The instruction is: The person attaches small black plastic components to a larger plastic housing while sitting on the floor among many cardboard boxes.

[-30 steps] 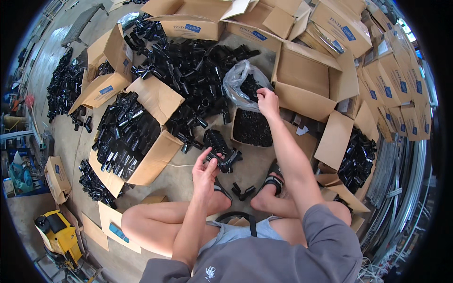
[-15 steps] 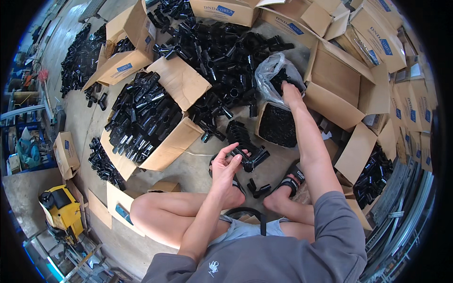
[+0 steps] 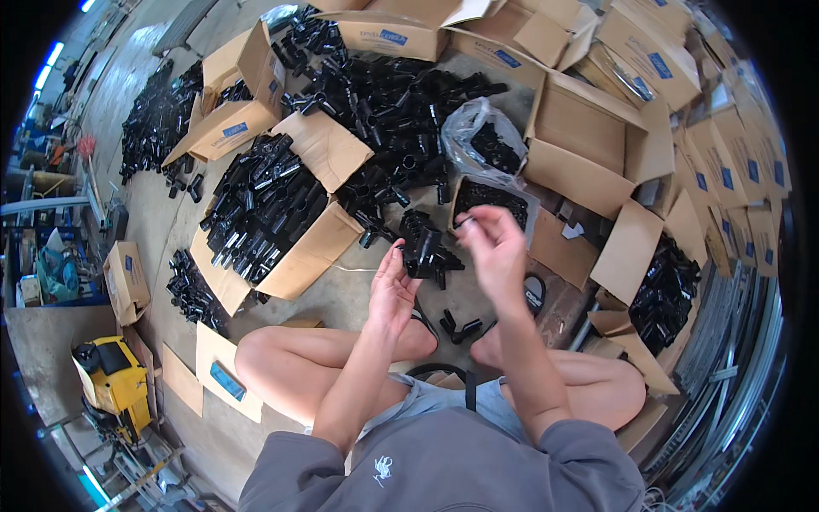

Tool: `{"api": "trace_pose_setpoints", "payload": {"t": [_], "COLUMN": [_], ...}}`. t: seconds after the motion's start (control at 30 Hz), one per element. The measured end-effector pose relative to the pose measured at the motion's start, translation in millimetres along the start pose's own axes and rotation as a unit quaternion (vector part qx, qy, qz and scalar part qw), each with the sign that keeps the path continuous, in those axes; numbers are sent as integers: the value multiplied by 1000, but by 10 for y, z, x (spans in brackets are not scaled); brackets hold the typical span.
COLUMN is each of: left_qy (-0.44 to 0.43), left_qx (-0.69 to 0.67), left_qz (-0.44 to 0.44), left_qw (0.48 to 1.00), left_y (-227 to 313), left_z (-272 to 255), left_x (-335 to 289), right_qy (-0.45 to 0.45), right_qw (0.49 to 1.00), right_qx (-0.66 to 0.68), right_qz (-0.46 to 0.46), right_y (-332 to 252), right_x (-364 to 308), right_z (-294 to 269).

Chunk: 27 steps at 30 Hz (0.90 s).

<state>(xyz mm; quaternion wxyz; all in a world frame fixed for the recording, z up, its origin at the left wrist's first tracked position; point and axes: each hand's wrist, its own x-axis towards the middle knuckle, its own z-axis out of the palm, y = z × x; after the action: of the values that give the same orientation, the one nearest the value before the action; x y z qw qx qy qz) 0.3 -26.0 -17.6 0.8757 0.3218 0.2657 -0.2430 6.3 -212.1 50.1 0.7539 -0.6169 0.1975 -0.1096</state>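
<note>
Black fitting (image 3: pixel 421 258) is sitting out in front of the person's lap, above the floor, its left end at the left hand's fingertips. Left hand (image 3: pixel 391 297) is clamping that end between thumb and fingers, palm partly turned up. Right hand (image 3: pixel 499 249) is hovering just to the right, blurred, thumb and fingertips pinching a small dark piece (image 3: pixel 466 222); exact shape can't be told. Hands are staying apart from each other.

Just beyond the fitting, a row of black parts (image 3: pixel 416 222) is lying on the floor. A loose black part (image 3: pixel 461 327) is resting between the feet. Past the right hand, a small carton (image 3: pixel 532 215) is holding tiny black pieces; a clear plastic bag (image 3: pixel 459 128) with more black pieces is standing behind it, touching or nearly so.

Left side: an open carton (image 3: pixel 311 258) is brimming with black tubular fittings; a big black heap (image 3: pixel 384 98) is spreading behind. Right side: a large open carton (image 3: pixel 584 128) is lying near the bag, another carton (image 3: pixel 627 252) is holding black parts, and stacked cartons (image 3: pixel 725 162) are lining the edge beside metal lengths (image 3: pixel 725 375). Far left, a yellow machine (image 3: pixel 118 388) is standing on the floor.
</note>
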Motion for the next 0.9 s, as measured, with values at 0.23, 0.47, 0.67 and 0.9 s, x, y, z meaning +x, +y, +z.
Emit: {"api": "trace_pose_setpoints", "payload": {"t": [0.23, 0.47, 0.67, 0.9], "left_qy": [3, -52, -70, -62], "left_qx": [27, 6, 35, 163], "left_qz": [82, 188, 250, 329], "left_qw": [996, 981, 965, 928], "left_y": [44, 122, 153, 102], "left_z": [224, 436, 558, 673], "left_x": [-398, -795, -1003, -1164], "right_qy": [112, 61, 38, 25], "right_qw": [990, 996, 992, 976], "right_qx": [-71, 34, 95, 214], "right_qz": [-48, -57, -72, -26], "right_y": [-52, -245, -248, -148], "right_x": [-854, -1139, -1203, -1208], "right_z": [259, 163, 94, 48]}}
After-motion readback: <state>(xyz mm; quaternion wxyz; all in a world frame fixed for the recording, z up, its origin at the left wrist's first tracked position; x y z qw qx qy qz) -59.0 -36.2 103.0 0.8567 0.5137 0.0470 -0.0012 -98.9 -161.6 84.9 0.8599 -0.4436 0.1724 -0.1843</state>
